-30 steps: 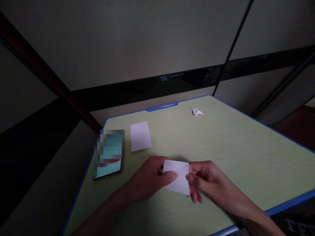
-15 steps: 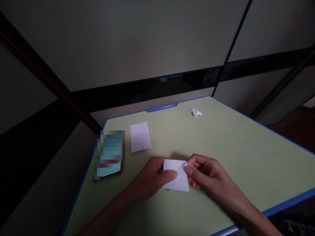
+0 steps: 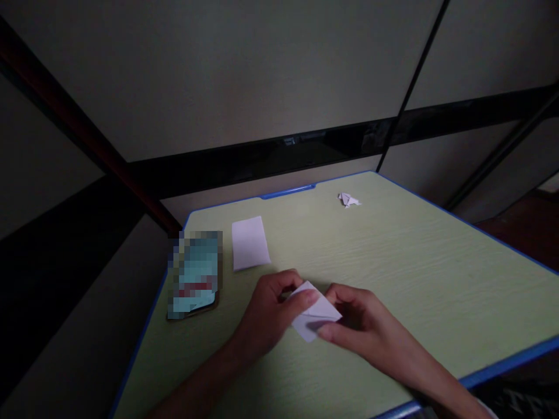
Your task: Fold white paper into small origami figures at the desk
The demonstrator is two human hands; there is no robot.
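A small folded white paper (image 3: 321, 308) is held above the near part of the table, one corner turned toward me and a flap lying across it. My left hand (image 3: 279, 308) grips its left side, thumb on top and fingers mostly hidden beneath. At the paper's right side, my right hand (image 3: 360, 320) pinches it, with the thumb near the lower edge and the index finger behind the upper edge. The other right fingers are curled and partly in shadow.
The pale green table (image 3: 419, 267) has a blue rim. A stack of white paper (image 3: 250, 243) lies left of centre, beside a phone (image 3: 196, 276) with a blurred screen. A folded paper figure (image 3: 348, 200) sits near the far edge. Behind stands a panelled wall (image 3: 262, 75).
The paper has been turned from lying square to standing on a corner, and a flap now crosses it. My right hand has shifted slightly down and left, its thumb now lower on the paper.
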